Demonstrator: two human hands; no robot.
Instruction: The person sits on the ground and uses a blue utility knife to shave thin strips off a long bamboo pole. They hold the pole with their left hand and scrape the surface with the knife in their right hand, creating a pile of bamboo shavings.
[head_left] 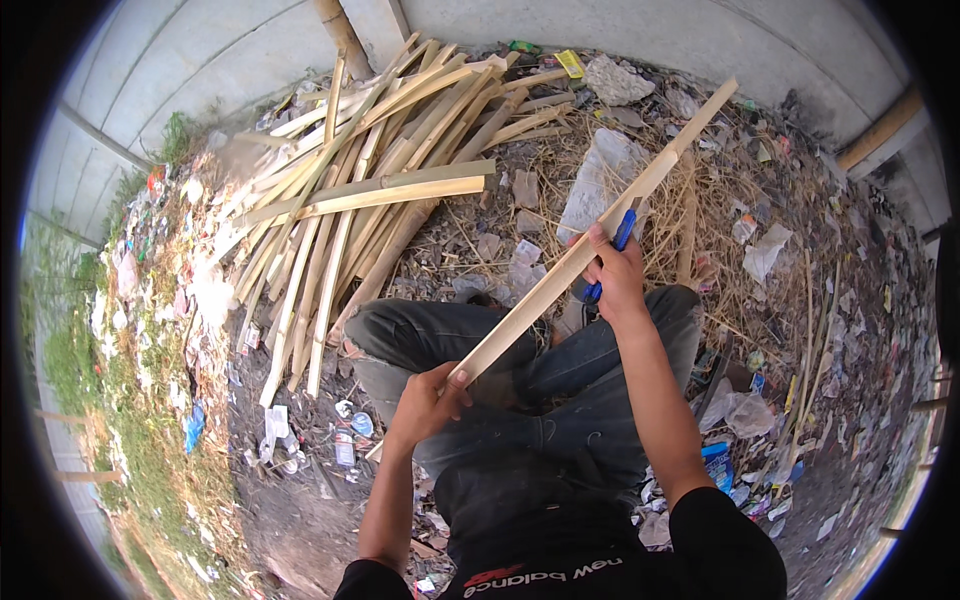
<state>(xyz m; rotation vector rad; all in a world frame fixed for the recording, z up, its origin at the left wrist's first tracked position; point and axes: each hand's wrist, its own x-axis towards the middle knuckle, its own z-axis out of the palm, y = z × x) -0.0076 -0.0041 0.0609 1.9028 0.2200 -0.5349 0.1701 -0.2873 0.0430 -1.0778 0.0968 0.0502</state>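
Observation:
A long, pale bamboo strip (540, 296) slants across my lap, its near end low on the left and its far end high on the right. My left hand (430, 404) is closed round the near end, thumb on top. Farther along, my right hand (617, 276) grips a blue-handled utility knife (625, 229). The thumb of that hand presses on the strip, and the knife lies along its right side. Whether the blade touches the strip, I cannot tell. My crossed legs in dark jeans (430, 335) are beneath the strip.
A heap of split bamboo strips (375, 170) lies ahead on the left. A pale flat block (603, 180) and a rough stone chunk (617, 80) sit beyond my legs. Dry straw, shavings and litter cover the ground. A concrete wall (700, 45) stands behind.

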